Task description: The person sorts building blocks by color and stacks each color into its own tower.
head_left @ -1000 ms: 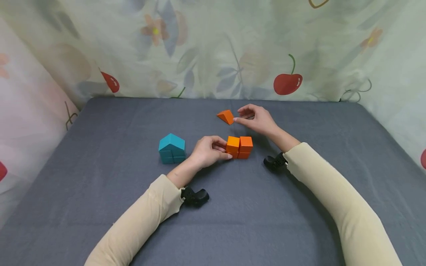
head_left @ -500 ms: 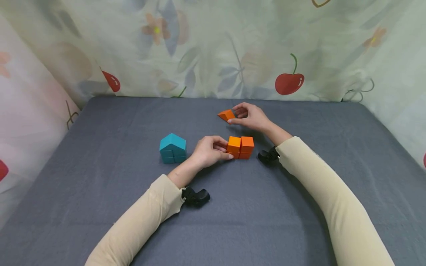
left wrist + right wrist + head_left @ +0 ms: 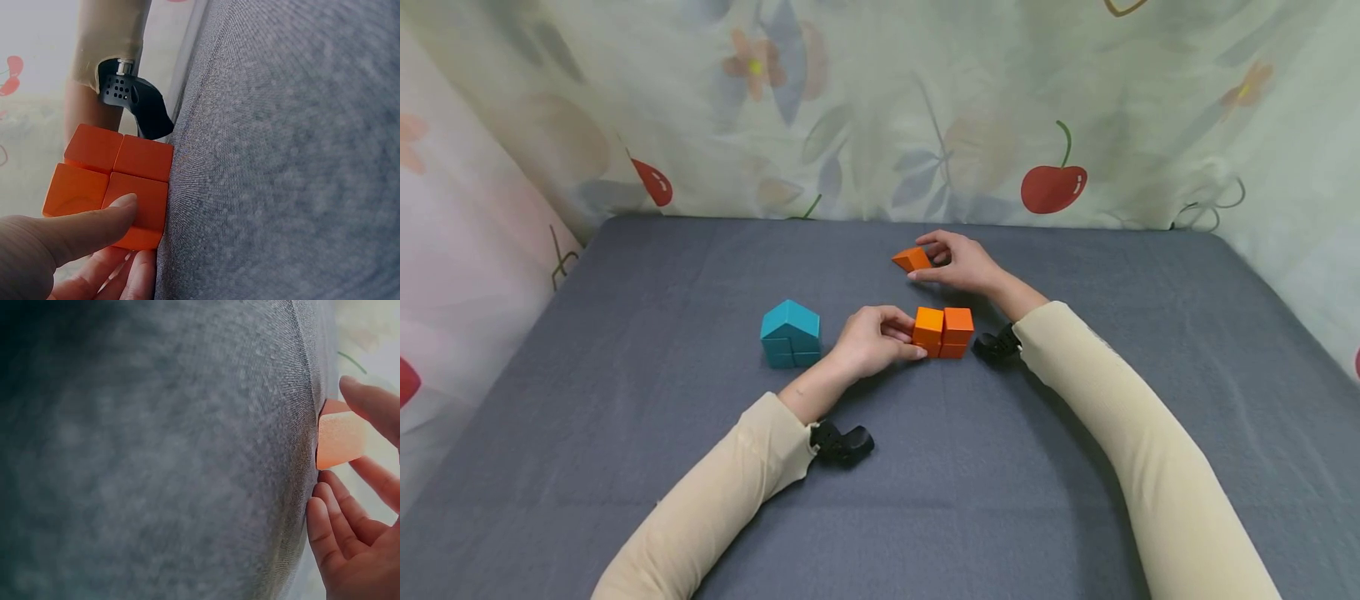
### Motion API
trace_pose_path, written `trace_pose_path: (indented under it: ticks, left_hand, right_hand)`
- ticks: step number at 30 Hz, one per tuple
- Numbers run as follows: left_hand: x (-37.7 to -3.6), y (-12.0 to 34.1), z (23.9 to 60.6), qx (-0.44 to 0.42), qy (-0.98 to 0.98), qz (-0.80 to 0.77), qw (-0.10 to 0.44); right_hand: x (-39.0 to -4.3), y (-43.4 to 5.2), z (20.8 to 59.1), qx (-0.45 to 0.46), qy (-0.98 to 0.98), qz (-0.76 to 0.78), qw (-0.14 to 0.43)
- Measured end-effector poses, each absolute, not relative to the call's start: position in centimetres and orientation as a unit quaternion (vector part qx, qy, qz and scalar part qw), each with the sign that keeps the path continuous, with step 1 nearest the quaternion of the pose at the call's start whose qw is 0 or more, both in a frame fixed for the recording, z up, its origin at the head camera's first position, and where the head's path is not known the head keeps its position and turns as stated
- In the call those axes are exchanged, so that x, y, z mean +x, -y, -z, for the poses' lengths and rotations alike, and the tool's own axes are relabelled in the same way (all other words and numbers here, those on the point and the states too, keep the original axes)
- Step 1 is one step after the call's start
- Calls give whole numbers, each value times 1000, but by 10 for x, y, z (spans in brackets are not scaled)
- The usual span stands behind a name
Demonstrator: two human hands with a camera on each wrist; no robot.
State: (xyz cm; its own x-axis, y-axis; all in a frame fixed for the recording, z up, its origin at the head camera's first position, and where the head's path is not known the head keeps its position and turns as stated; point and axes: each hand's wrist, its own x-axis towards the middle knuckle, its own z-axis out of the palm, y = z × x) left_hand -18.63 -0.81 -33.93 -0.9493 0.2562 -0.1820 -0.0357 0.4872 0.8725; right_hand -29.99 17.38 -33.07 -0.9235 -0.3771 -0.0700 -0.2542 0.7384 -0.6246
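My left hand [image 3: 872,340] pinches the lower left cube of a two-by-two stack of orange blocks [image 3: 955,321]. In the left wrist view its thumb [image 3: 94,230] presses the cube's front face, and the other fingers reach behind the stack. Farther back, an orange triangular block [image 3: 913,259] lies on the table. My right hand [image 3: 966,265] is around this block's right end, thumb on the near side and forefinger on the far side. The right wrist view shows the block [image 3: 340,439] between thumb and forefinger, without a plain sign of a firm grip.
A teal house-shaped stack of blocks [image 3: 790,335] stands left of my left hand. Grey cloth [image 3: 925,517] covers the table. A floral curtain [image 3: 880,117] hangs along its back edge. Black wrist cameras [image 3: 844,446] jut out below both wrists.
My right hand has moved left, from beside the triangular block to around its right end. The left hand stays at the orange stack, and the blocks have not visibly moved.
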Motion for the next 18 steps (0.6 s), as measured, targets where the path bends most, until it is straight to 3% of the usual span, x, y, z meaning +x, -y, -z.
trace_pose_path:
  ticks: [18]
  left_hand:
    - [-185,8,340,61,-851,-502,141]
  right_hand:
    - [-294,-171,330,-194,-935,284,90]
